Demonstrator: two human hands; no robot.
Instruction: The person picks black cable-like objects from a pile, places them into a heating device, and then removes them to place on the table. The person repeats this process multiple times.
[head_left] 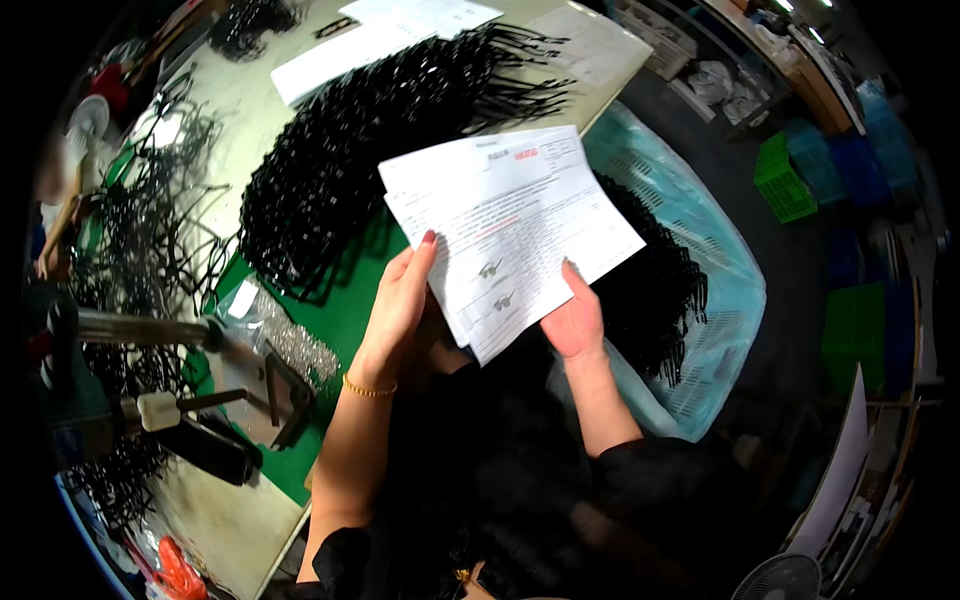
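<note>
We are holding several printed paper sheets [520, 225] in front of us, and they are slanting over the near end of a bundle of glossy black strips [350, 150]. Our left hand [393, 305] is gripping the sheets' left edge, its thumb lying on the printed face and its other fingers curling behind. Our right hand [575, 322] is pinching the lower right edge, its thumb pressing on top; its remaining fingers are mostly hiding, so we cannot tell how far they are curling. A gold-coloured bracelet [368, 388] is circling our left wrist.

The bundle is lying across a pale counter [215, 510] and partly over a green mat [350, 300]. Left of our left hand, a clear bag of small shiny pieces [300, 345] is resting near a machine with a metal bar [140, 328]. White papers [345, 58] are lying beyond the bundle. To our right, a translucent bluish plastic bag [728, 285] is spreading beside the counter, with more black strips [655, 300] showing against it.
</note>
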